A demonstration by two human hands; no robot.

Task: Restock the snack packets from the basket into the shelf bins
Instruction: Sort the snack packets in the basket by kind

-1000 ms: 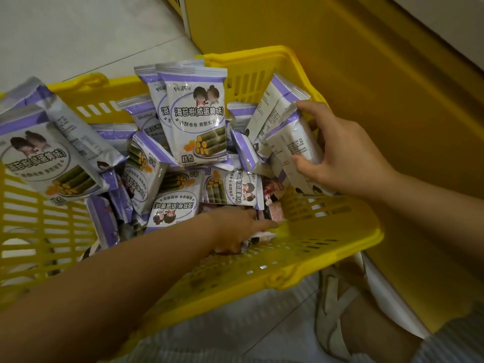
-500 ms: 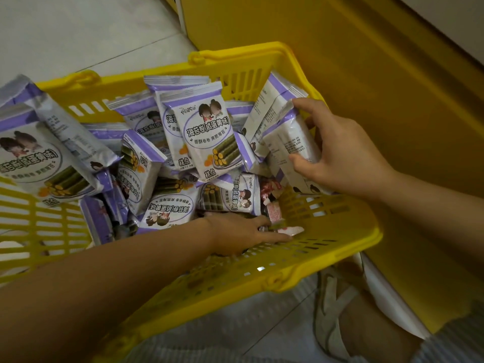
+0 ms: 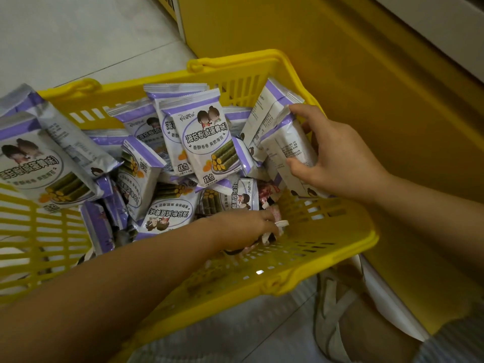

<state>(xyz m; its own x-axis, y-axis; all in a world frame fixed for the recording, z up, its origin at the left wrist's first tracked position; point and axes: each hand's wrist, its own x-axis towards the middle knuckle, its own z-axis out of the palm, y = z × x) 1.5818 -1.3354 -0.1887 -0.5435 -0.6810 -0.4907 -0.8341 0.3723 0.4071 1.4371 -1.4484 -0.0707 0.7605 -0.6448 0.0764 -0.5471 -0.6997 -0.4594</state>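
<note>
The right hand (image 3: 337, 158) grips a stack of packets (image 3: 286, 145) standing on edge at the right end of the basket (image 3: 327, 248). The thumb presses the near face of the stack and the forefinger hooks over its top edge. The other fingers are behind the stack and hidden. The stack leans against the basket's right wall, with more upright packets just behind it.

The left hand (image 3: 243, 229) reaches across the near rim into the basket's near right corner. Its fingers are curled down around some small pink-and-white wrappers (image 3: 280, 224), which poke out between the fingertips. How many it holds cannot be told. This hand is lower and nearer than the right one, and the two are apart.

Between and beyond the hands lie the loose packets (image 3: 204, 142), purple and white with a picture of green rolls. They are heaped across the middle and left of the basket. Some stand upright against the far wall and some lie flat and upside down just beside the left wrist. One large packet at the far left sticks up over the rim.

The basket is yellow plastic with slotted walls and sits on the pale tiled floor (image 3: 78, 35). A yellow panel (image 3: 366, 74) rises just beside its right side. A pale shoe (image 3: 331, 310) shows below the near rim.
</note>
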